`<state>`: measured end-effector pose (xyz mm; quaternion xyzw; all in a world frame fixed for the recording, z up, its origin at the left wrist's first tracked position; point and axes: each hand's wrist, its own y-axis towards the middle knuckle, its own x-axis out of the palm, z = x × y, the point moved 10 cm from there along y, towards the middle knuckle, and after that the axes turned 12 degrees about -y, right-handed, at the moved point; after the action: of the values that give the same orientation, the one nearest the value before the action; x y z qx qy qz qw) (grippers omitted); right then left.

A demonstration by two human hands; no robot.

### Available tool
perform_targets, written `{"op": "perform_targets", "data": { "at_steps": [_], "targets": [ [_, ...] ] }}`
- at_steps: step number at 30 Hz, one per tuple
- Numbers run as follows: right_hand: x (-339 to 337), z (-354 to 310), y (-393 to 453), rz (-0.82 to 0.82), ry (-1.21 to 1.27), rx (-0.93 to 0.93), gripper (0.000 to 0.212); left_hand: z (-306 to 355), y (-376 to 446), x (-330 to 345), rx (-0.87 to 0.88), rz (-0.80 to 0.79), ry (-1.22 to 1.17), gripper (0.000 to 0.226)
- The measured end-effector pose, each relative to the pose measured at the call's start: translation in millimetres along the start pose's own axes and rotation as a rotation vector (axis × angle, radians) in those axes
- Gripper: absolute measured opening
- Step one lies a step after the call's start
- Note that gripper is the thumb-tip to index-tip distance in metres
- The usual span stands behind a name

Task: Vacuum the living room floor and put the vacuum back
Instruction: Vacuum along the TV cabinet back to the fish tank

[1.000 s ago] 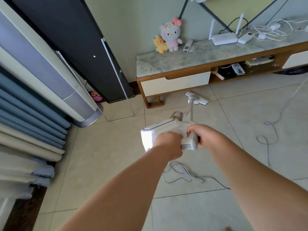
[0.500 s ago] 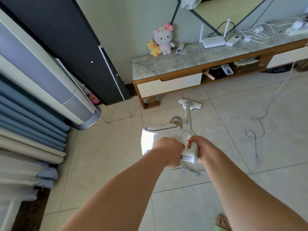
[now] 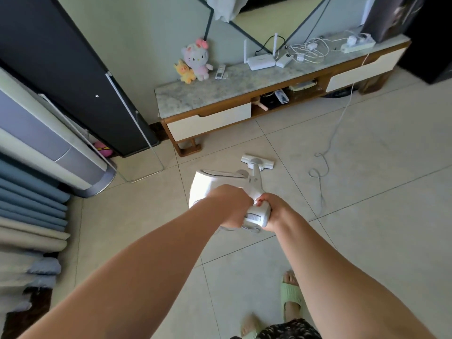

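Tiled floor (image 3: 367,241) under vacuum (image 3: 215,184), handle gripped by left hand (image 3: 230,206) and right hand (image 3: 274,211).

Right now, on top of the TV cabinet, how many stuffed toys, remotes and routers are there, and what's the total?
Stuffed toys: 2, a white cat toy and a yellow toy
Remotes: 1, a white remote
Routers: 1, a white router with two antennas
Total: 4

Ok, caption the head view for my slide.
Both hands, left hand and right hand, grip a white vacuum, its floor head on the tiles near a TV cabinet.
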<state>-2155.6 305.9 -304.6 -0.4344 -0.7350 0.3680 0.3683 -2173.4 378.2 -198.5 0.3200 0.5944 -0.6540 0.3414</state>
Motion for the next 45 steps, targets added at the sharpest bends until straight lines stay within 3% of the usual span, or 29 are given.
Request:
{"op": "perform_targets", "data": {
  "at_steps": [9,17,25,32,38,45],
  "targets": [
    [-32,-12,-5,-0.004,0.152,0.014,0.022,36,26,-20,0.117,-0.049,0.118,0.016],
    [-76,-104,49,0.032,0.13,0.005,0.025,31,117,-81,0.085,-0.018,0.093,0.023],
    [-124,-223,101,-0.035,0.167,0.031,0.019,33,232,-158,0.068,-0.013,0.055,0.024],
    [-130,-265,121,-0.069,0.204,0.131,0.007,19,278,-185,0.076,-0.029,0.028,0.024],
    [-138,-314,160,-0.076,0.286,0.083,0.002,1,321,-210,0.079,-0.015,0.022,0.027],
    [-149,-372,213,-0.006,0.233,0.019,0.021,-22,382,-244,0.097,0.005,0.004,0.018]
  ]
}}
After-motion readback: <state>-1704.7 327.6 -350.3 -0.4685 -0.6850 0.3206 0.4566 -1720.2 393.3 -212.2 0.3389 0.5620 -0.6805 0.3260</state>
